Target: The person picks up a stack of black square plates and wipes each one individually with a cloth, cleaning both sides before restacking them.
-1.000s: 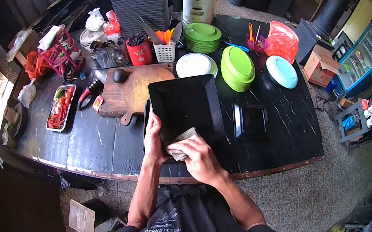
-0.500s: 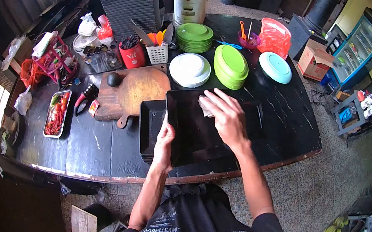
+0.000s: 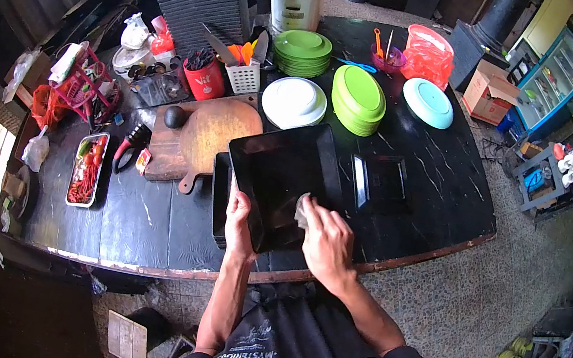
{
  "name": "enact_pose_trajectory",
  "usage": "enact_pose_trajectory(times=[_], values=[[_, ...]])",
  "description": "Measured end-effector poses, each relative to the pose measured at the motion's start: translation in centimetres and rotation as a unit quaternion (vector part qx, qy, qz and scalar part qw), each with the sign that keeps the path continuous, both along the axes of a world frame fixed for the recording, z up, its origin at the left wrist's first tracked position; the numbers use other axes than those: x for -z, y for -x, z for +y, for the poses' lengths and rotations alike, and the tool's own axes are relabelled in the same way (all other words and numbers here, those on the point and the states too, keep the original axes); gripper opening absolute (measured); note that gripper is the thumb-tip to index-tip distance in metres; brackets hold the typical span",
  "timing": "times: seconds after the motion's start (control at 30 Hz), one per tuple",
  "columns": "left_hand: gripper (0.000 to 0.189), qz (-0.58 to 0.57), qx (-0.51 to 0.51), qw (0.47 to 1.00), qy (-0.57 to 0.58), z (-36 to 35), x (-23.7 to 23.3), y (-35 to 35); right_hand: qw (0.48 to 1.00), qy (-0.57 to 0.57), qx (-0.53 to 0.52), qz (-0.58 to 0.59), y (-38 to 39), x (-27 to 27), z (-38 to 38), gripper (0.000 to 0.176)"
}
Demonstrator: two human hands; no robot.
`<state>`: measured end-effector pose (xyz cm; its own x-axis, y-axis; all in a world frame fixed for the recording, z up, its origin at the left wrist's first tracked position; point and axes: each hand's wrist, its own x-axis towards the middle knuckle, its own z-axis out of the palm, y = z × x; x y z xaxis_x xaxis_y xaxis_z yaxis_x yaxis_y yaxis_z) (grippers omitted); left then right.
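Note:
A black rectangular tray is held tilted above the table in front of me. My left hand is closed on its left edge, near the lower corner. My right hand pinches a crumpled pale cloth against the tray's inner face, toward its lower right side. Part of the cloth is hidden under the fingers. Below and left of the held tray, more black trays lie stacked, mostly covered. To the right, another black tray rests on the table.
White plates, green oval plates, round green plates and pale blue plates stand behind the tray. Wooden cutting boards and a container of chillies lie left on the black table.
The tray has swung left and tilted more steeply. My right hand, with the cloth, has moved down from the tray's far edge to its near right part.

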<state>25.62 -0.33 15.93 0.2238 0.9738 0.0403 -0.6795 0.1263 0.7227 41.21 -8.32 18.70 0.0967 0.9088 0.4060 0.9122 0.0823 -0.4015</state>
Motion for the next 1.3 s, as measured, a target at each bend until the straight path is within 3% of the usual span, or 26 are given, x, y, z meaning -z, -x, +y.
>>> enact_pose_trajectory(times=[0.07, 0.17, 0.23, 0.33, 0.37, 0.43, 0.47, 0.5, 0.57, 0.63, 0.8, 0.9, 0.97, 1.03, 1.1, 1.17, 1.23, 1.3], values=[[0.06, -0.008, -0.002, 1.0, 0.005, 0.1, 0.7, 0.1, 0.997, 0.007, -0.048, 0.066, 0.5, -0.6, -0.7, 0.061], [0.059, -0.032, 0.019, 0.999, 0.004, 0.3, 0.5, -0.1, 0.964, 0.09, -0.136, 0.21, -0.7, -2.3, -0.6, 0.044], [0.059, -0.023, 0.022, 0.999, 0.018, -0.1, -0.2, -0.5, 0.881, 0.093, -0.128, 0.445, -1.8, -2.6, 0.5, 0.032], [0.06, 0.012, 0.027, 0.999, 0.032, -0.7, 0.1, -0.6, 0.801, -0.078, -0.036, 0.593, -3.7, -3.6, 3.3, 0.03], [0.06, 0.039, 0.032, 0.998, 0.032, -1.0, 0.3, -0.6, 0.832, -0.165, -0.014, 0.53, -4.6, -3.8, 4.6, 0.03], [0.061, 0.024, 0.037, 0.999, 0.026, -1.5, -0.6, -1.6, 0.873, -0.197, -0.031, 0.446, -5.1, -3.3, 6.3, 0.033], [0.06, 0.018, 0.043, 0.999, 0.007, -1.8, -0.9, -2.0, 0.934, -0.23, -0.024, 0.273, -5.7, -1.6, 7.3, 0.044], [0.06, 0.012, 0.048, 0.999, -0.014, -1.8, -1.1, -2.1, 0.963, -0.193, -0.042, 0.183, -4.8, -2.9, 6.3, 0.046], [0.056, 0.038, 0.015, 0.999, 0.014, -0.9, 1.0, -1.9, 0.978, -0.14, -0.093, 0.126, -2.6, -2.0, 5.4, 0.056], [0.052, -0.017, 0.027, 0.999, -0.001, -0.4, 1.2, -1.1, 0.97, -0.117, -0.145, 0.158, -1.2, -1.4, 4.2, 0.054], [0.055, 0.048, -0.056, 0.997, 0.008, -0.1, 1.1, 1.0, 0.955, -0.017, -0.233, 0.184, 0.3, -1.0, 0.9, 0.045], [0.058, 0.007, 0.007, 1.0, 0.006, 0.3, 0.2, 1.5, 0.933, 0.06, -0.276, 0.222, -0.6, -2.2, 0.1, 0.032], [0.06, 0.041, -0.003, 0.999, -0.007, 0.3, 0.7, 1.1, 0.856, 0.135, -0.268, 0.421, -2.0, -2.9, 0.4, 0.023], [0.064, 0.098, -0.018, 0.995, 0.003, 0.5, 1.2, 1.4, 0.857, 0.065, -0.204, 0.47, -4.0, -3.0, 1.1, 0.021], [0.067, 0.044, 0.022, 0.999, 0.009, 0.1, -0.3, 1.3, 0.885, -0.071, -0.059, 0.456, -4.8, -4.1, 2.3, 0.023], [0.066, 0.061, 0.026, 0.998, -0.002, -0.5, -0.7, 0.5, 0.907, -0.167, 0.068, 0.38, -4.7, -5.9, 3.5, 0.025], [0.063, 0.121, 0.03, 0.992, 0.001, -0.9, -0.4, 0.4, 0.938, -0.197, 0.039, 0.282, -5.5, -4.0, 5.4, 0.031], [0.062, 0.098, 0.015, 0.995, -0.021, -1.5, -0.5, -0.6, 0.983, -0.176, 0.01, 0.042, -5.6, -3.2, 5.4, 0.05]])
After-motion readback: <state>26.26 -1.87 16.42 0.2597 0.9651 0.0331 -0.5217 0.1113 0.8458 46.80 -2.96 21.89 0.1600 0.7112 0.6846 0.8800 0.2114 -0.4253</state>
